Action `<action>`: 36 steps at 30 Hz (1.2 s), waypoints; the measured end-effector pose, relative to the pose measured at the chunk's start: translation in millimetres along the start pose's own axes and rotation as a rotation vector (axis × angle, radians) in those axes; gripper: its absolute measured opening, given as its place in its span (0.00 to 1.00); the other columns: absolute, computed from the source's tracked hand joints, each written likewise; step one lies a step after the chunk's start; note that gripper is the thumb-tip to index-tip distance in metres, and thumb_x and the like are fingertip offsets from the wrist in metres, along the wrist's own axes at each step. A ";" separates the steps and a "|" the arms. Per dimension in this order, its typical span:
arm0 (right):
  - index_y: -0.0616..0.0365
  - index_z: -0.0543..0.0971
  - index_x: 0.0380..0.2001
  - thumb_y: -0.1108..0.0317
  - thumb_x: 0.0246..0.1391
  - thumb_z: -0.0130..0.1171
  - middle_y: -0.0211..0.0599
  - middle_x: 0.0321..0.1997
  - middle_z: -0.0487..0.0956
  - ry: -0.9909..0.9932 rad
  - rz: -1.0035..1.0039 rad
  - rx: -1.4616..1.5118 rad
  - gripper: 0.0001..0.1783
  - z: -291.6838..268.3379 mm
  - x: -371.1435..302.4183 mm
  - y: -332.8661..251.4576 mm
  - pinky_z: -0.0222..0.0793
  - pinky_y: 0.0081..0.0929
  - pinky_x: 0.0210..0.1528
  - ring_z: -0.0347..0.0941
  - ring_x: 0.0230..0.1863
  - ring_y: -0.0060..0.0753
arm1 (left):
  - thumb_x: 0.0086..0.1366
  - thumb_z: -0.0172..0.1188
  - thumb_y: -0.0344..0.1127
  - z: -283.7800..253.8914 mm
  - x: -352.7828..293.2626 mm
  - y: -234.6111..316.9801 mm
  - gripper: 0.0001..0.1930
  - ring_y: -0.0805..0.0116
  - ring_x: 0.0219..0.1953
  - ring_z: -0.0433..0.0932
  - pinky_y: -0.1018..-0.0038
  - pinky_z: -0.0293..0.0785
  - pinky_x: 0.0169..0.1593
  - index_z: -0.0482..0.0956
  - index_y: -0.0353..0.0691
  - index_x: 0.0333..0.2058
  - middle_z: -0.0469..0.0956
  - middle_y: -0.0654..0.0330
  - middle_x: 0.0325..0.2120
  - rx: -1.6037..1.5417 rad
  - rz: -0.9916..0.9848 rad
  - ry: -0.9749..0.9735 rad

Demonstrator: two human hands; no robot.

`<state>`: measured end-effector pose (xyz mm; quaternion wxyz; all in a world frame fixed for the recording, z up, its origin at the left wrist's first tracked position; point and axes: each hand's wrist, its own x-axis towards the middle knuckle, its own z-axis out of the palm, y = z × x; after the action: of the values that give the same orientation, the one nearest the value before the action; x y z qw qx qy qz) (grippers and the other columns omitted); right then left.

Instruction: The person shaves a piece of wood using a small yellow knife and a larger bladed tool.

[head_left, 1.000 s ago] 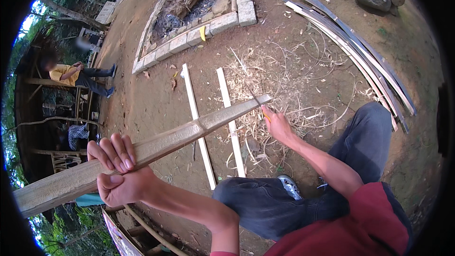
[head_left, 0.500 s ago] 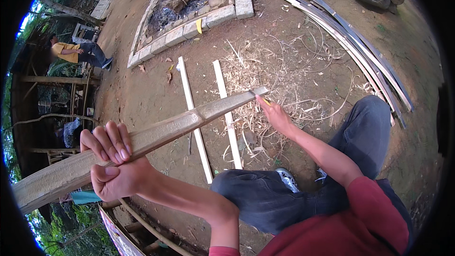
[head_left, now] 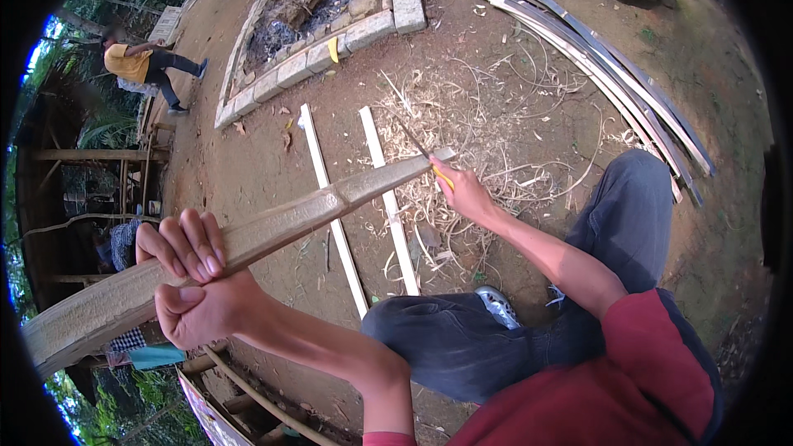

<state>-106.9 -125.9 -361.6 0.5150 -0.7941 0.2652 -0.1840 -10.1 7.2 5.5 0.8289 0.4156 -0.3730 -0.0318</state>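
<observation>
My left hand (head_left: 194, 281) grips a long split bamboo slat (head_left: 273, 227) near its middle, fingers curled over its top edge. The slat runs from the lower left up to the right, its far end near my right hand (head_left: 464, 192). That hand holds a thin knife (head_left: 417, 144) with a yellow handle, the dark blade pointing up and left at the slat's tip. Two pale bamboo strips (head_left: 330, 215) lie on the dirt below the slat. My knees in dark trousers (head_left: 529, 330) are at the lower right.
Shavings (head_left: 487, 116) litter the dirt around my right hand. A bundle of long bamboo strips (head_left: 603, 58) lies at the upper right. A stone-edged pit (head_left: 330, 8) with a log sits at the top. A person in a yellow shirt (head_left: 136, 62) stands far left.
The slat has swung lower and closer at the left end. My right hand with the knife has stayed at the slat's far tip. The person in yellow has moved up the picture.
</observation>
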 end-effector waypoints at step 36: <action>0.69 0.63 0.61 0.76 0.61 0.46 0.44 0.16 0.75 -0.108 0.170 -0.174 0.24 -33.5 5.6 -1.7 0.73 0.35 0.22 0.74 0.18 0.37 | 0.27 0.42 0.30 5.5 11.1 -3.3 0.12 0.75 0.11 0.47 0.84 0.49 0.13 0.51 0.45 0.16 0.50 0.64 0.09 0.033 -0.005 -0.018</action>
<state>-121.0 -152.9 -346.5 0.4716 -0.8190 0.3186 -0.0730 -4.8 -2.6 11.8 0.8186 0.4298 -0.3797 -0.0316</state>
